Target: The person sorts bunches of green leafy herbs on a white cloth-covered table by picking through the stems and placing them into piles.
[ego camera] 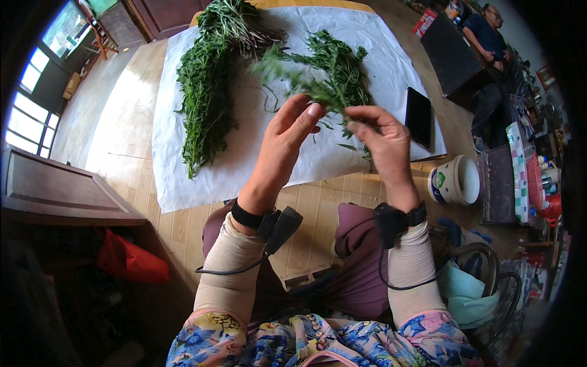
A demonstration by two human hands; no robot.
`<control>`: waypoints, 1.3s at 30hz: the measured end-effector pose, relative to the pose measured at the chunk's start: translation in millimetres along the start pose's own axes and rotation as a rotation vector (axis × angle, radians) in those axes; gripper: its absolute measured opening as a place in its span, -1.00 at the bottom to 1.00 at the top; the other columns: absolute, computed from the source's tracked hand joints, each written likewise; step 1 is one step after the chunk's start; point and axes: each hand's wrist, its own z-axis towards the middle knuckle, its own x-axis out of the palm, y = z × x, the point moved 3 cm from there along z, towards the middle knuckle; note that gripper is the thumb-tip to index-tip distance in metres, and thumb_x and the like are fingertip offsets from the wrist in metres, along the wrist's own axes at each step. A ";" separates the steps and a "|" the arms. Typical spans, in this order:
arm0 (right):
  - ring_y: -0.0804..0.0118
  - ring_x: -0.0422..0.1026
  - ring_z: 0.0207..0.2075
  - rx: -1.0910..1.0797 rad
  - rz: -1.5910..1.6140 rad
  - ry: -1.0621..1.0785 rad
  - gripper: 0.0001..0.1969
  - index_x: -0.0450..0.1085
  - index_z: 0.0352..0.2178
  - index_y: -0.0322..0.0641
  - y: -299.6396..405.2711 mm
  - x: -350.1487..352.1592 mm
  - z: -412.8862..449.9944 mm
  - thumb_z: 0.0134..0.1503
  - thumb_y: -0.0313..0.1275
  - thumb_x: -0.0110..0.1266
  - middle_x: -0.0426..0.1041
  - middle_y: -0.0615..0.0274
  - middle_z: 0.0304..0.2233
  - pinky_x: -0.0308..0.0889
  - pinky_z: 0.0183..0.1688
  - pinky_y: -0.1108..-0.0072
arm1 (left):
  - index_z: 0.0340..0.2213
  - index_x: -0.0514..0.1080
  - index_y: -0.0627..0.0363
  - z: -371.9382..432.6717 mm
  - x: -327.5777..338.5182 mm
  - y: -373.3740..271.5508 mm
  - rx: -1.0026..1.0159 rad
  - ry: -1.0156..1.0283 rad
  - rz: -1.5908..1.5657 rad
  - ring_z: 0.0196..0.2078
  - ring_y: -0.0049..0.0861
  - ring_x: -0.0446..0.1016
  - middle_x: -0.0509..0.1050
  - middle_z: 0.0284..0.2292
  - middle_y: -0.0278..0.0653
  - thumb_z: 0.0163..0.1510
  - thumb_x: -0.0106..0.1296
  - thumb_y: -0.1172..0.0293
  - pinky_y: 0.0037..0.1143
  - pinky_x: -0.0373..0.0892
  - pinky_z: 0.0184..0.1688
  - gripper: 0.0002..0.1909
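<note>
A leafy green sprig (pixel 293 75), blurred by motion, is pinched between the thumb and fingers of my left hand (pixel 293 121). Close by on the right, my right hand (pixel 383 137) has its thumb and fingertips drawn together near the sprig's lower end; whether a stem is between them cannot be made out. Beyond both hands a loose pile of leafy stems (pixel 341 64) lies on the white sheet (pixel 257 151). To the left stretches a long heap of greens (pixel 204 101), with bundled reddish stems (pixel 250 27) at its far end.
A black tablet or phone (pixel 418 117) lies at the sheet's right edge. On the floor at right stands a white bucket (pixel 454 181). A person (pixel 488 59) is beside a dark cabinet (pixel 451 55). At left are a wooden cabinet (pixel 64 183) and a red bag (pixel 130 259).
</note>
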 end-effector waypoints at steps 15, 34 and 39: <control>0.57 0.31 -0.41 0.041 -0.204 0.000 -0.77 0.35 -0.20 -0.33 -14.4 4.4 -0.9 0.06 -0.55 -0.01 0.43 0.32 -0.36 0.26 -0.29 0.71 | -0.21 0.28 0.27 2.1 -19.9 5.6 -0.011 -0.069 -0.419 -0.34 -0.44 0.42 0.38 -0.49 -0.28 0.15 -0.24 0.39 -0.39 0.38 -0.20 -0.77; 0.12 0.43 -0.49 0.013 -0.826 0.060 -0.81 0.36 -0.52 -0.24 -20.3 32.7 -15.2 -0.06 -0.35 0.16 0.44 0.18 -0.58 0.27 -0.38 0.41 | -0.16 0.38 0.15 -2.2 -19.8 -3.4 -0.098 -0.104 -0.301 -0.69 -0.83 0.02 0.18 -0.64 -0.55 0.21 -0.19 0.19 -0.72 -0.04 -0.68 -0.68; 0.47 0.36 -0.55 0.026 -0.251 -0.151 -0.84 0.36 -0.44 -0.37 -21.8 13.5 -3.8 0.04 -0.44 0.10 0.42 0.23 -0.59 0.28 -0.45 0.60 | -0.13 0.36 0.17 -0.6 -20.2 2.0 -0.105 -0.121 -0.330 -0.67 -0.80 0.14 0.26 -0.63 -0.50 0.22 -0.19 0.18 -0.71 0.10 -0.67 -0.65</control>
